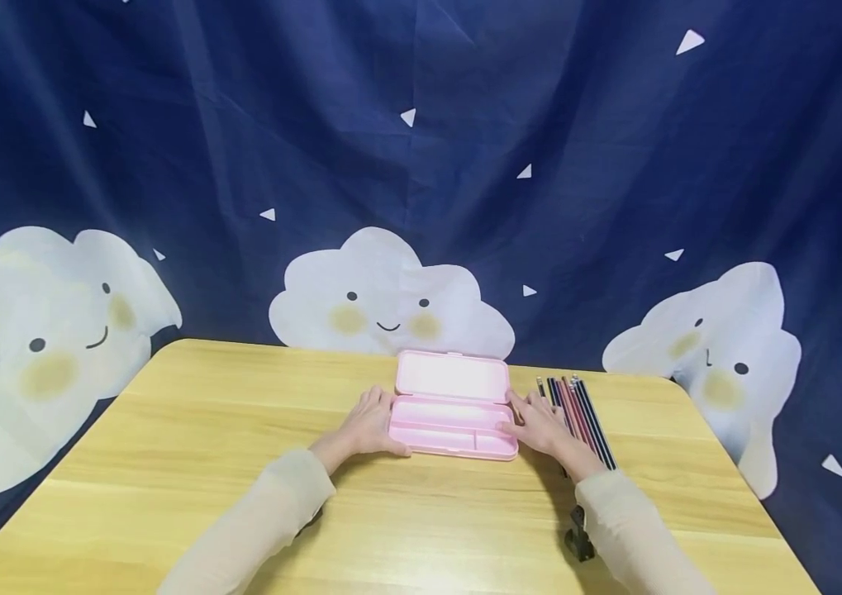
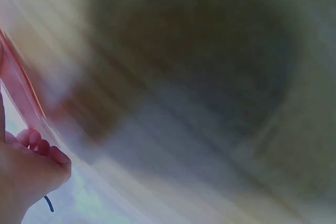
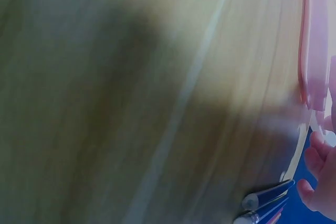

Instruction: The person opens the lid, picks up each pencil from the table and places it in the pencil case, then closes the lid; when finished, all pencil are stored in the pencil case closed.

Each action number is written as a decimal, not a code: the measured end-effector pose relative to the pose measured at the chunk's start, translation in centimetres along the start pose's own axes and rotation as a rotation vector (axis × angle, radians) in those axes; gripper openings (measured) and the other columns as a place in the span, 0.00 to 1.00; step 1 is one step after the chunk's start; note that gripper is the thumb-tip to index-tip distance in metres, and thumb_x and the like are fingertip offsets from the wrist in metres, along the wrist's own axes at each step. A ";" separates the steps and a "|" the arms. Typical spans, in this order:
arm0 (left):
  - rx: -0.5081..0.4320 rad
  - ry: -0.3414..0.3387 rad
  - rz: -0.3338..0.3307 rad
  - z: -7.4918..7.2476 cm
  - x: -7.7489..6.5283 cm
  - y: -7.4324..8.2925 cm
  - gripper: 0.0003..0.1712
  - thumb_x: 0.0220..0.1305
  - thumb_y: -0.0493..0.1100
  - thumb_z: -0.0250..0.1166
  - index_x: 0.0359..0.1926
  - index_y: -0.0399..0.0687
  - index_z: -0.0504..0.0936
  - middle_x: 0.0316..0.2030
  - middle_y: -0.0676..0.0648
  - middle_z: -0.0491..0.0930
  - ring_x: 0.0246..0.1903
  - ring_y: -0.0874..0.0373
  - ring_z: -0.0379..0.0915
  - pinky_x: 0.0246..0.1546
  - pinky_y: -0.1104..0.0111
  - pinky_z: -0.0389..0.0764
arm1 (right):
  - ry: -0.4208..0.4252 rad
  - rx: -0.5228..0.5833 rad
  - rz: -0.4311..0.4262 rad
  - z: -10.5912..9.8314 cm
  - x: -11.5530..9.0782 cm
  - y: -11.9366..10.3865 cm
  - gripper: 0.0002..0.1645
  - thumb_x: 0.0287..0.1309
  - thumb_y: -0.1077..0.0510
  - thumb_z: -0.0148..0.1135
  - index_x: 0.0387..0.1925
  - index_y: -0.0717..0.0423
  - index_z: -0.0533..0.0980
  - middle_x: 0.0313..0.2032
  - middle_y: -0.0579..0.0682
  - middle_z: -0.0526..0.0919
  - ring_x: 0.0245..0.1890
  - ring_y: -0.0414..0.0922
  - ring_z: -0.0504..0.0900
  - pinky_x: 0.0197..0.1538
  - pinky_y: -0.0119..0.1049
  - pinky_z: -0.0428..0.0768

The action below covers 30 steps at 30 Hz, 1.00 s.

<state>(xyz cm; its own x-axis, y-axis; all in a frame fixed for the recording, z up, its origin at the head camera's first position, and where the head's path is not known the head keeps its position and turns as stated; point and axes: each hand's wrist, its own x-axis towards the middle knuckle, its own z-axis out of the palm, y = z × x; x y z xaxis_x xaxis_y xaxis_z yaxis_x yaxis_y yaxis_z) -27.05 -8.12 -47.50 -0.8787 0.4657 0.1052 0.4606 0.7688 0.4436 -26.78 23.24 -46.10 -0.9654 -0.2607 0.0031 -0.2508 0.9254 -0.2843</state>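
Note:
A pink pencil case [image 1: 431, 439] lies on the table with its lid [image 1: 453, 376] raised toward the back. Its compartments show bare, split by low dividers. My left hand [image 1: 370, 426] grips the left end, thumb along the front corner and fingers farther back. At the right end, my right hand [image 1: 542, 425] holds the case with its thumb over the rim and a finger beside the hinge. Each wrist view catches only a slice of the pink case [image 3: 315, 40] and part of a hand at the edge.
Several dark and reddish pencils [image 1: 586, 413] lie side by side on the wooden table [image 1: 168, 463], just right of my right hand and partly under that arm. A dark blue curtain [image 1: 421, 165] with clouds hangs behind the table. A black device [image 1: 579, 541] sits under the right wrist.

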 end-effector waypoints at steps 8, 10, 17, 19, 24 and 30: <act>0.001 -0.063 -0.020 -0.3 0.0 0.4 0.57 0.36 0.65 0.71 0.64 0.39 0.61 0.47 0.42 0.70 0.42 0.50 0.60 0.38 0.61 0.65 | 0.000 -0.003 0.000 -0.3 -0.2 0.4 0.42 0.52 0.40 0.60 0.63 0.58 0.63 0.38 0.58 0.71 0.39 0.53 0.67 0.40 0.52 0.65; -0.007 -0.078 -0.040 -0.5 0.1 0.4 0.58 0.39 0.65 0.70 0.66 0.40 0.59 0.51 0.39 0.69 0.44 0.49 0.60 0.41 0.58 0.66 | -0.007 -0.003 0.006 -0.2 -0.2 0.5 0.42 0.52 0.40 0.60 0.63 0.58 0.63 0.40 0.59 0.72 0.41 0.54 0.69 0.42 0.54 0.65; -0.041 -0.132 -0.095 -0.8 0.0 0.4 0.60 0.39 0.65 0.70 0.68 0.43 0.55 0.57 0.32 0.64 0.52 0.41 0.59 0.51 0.48 0.63 | -0.030 0.022 0.024 0.2 -0.3 0.4 0.43 0.52 0.40 0.60 0.64 0.57 0.61 0.50 0.67 0.72 0.54 0.64 0.66 0.51 0.66 0.61; -0.040 -0.147 -0.110 -0.9 -0.1 0.4 0.58 0.39 0.65 0.70 0.68 0.45 0.56 0.58 0.31 0.63 0.56 0.38 0.57 0.55 0.45 0.60 | -0.029 0.035 0.026 0.2 -0.3 0.3 0.43 0.52 0.40 0.60 0.65 0.57 0.61 0.51 0.68 0.72 0.54 0.64 0.66 0.51 0.66 0.60; -0.041 -0.165 -0.136 -1.2 -0.1 0.4 0.57 0.40 0.65 0.70 0.68 0.49 0.57 0.61 0.28 0.59 0.61 0.34 0.52 0.58 0.42 0.54 | -0.019 0.064 0.029 0.1 -0.5 0.1 0.44 0.53 0.41 0.59 0.65 0.58 0.59 0.54 0.70 0.69 0.57 0.66 0.63 0.53 0.69 0.57; -0.049 -0.187 -0.140 -1.7 0.1 0.4 0.57 0.39 0.65 0.70 0.68 0.50 0.56 0.62 0.28 0.57 0.61 0.34 0.51 0.59 0.42 0.53 | 0.020 0.099 0.018 -0.4 -0.9 0.2 0.41 0.54 0.44 0.59 0.65 0.57 0.60 0.35 0.54 0.77 0.49 0.58 0.71 0.46 0.57 0.65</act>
<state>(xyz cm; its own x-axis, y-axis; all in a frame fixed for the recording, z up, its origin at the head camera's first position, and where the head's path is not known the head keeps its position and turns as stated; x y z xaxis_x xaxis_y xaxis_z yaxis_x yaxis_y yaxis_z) -27.17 -8.48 -45.82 -0.8929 0.4325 -0.1256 0.3250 0.8118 0.4850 -26.03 23.82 -45.76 -0.9713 -0.2375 0.0157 -0.2257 0.8978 -0.3782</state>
